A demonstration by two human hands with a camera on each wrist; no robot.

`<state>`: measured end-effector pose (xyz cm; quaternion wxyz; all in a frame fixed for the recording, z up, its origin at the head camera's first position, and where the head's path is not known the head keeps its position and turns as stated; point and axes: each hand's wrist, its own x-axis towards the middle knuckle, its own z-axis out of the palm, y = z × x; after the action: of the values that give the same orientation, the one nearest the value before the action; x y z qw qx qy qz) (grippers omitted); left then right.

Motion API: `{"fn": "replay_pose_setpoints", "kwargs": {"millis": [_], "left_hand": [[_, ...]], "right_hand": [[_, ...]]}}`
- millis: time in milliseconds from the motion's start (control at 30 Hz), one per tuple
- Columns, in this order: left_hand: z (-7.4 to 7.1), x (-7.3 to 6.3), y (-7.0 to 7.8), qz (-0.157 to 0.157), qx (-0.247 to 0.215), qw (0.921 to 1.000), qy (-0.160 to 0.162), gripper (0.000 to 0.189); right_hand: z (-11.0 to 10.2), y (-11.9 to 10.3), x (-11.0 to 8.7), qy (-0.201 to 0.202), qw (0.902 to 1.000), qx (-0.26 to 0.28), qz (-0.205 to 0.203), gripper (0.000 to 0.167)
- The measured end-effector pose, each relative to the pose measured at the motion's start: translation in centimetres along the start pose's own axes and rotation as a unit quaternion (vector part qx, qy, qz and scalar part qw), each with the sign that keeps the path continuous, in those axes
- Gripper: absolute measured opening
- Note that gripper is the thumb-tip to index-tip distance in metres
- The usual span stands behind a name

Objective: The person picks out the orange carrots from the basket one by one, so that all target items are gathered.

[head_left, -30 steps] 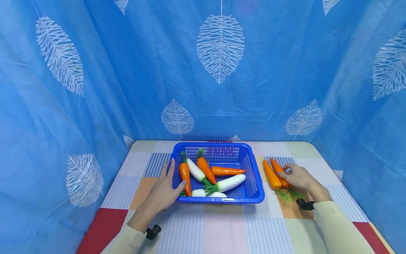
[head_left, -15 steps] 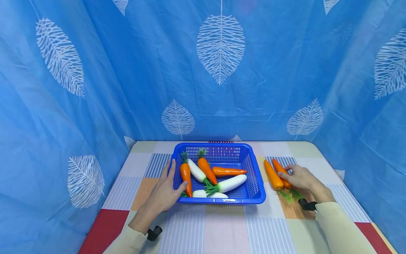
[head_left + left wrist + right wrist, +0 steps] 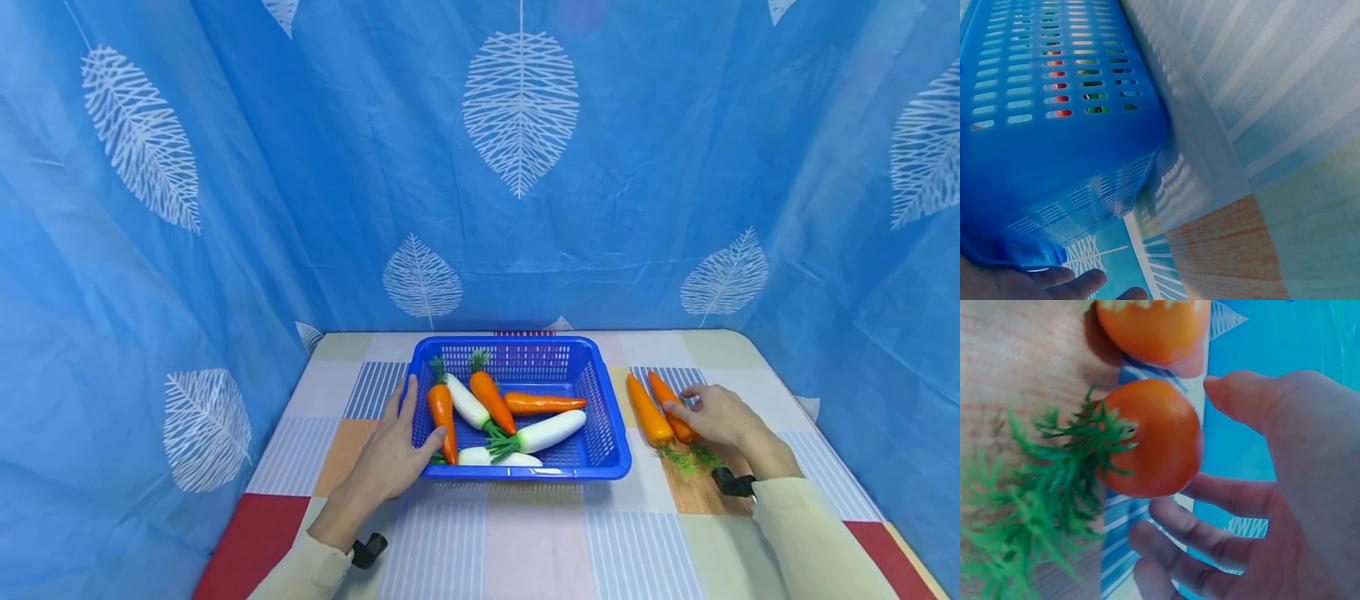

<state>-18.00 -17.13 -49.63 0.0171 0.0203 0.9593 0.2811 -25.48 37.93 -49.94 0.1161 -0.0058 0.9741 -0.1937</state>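
Observation:
The person's left hand (image 3: 390, 458) rests at the left rim of a blue plastic basket (image 3: 525, 472). Its fingers lie extended along the outside, and the thumb reaches over the front corner; in the left wrist view, fingertips (image 3: 1088, 281) show past the rim. On the right, two orange carrots (image 3: 648, 414) with green tops lie side by side on the tablecloth. The right hand (image 3: 723, 421) hovers over the right-hand carrot (image 3: 1154, 437), thumb and fingers spread on either side. A gap shows between thumb and carrot; whether the fingers touch it I cannot tell.
Inside the basket lie several orange carrots (image 3: 491, 400) and white radishes (image 3: 551, 430) with green leaves. A checked tablecloth (image 3: 528, 542) covers the table. Blue curtains (image 3: 517, 250) with white leaf prints surround it at the back and sides.
The right hand has shifted slightly right, its fingers loosening from around the right-hand carrot. The gap between the two carrots looks a little wider. The left hand stays at the basket.

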Motion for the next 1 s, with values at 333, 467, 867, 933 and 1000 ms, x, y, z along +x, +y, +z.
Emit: {"fn": "replay_pose_setpoints", "kwargs": {"millis": [333,467,867,933,1000], "left_hand": [[-0.4,0.1,0.1,0.004,-0.010,0.9999,0.000,0.105],[-0.5,0.2,0.1,0.005,-0.006,1.0000,0.000,0.105],[-0.2,0.0,-0.2,0.005,-0.008,1.0000,0.001,0.106],[-0.1,0.1,-0.3,0.004,-0.013,0.9999,0.002,0.105],[-0.1,0.1,-0.3,0.003,-0.020,0.9998,0.004,0.105]], "right_hand": [[-0.8,-3.1,-0.9,0.100,0.9926,-0.022,-0.066,0.067],[-1.3,-5.6,-1.1,0.130,0.9867,-0.021,-0.095,0.058],[-2.1,-14.6,-0.8,0.120,0.9604,-0.046,-0.247,0.052],[-1.8,-16.2,-0.5,0.114,0.9508,-0.065,-0.281,0.053],[-1.6,-18.0,-0.1,0.110,0.9370,-0.078,-0.323,0.053]]}}
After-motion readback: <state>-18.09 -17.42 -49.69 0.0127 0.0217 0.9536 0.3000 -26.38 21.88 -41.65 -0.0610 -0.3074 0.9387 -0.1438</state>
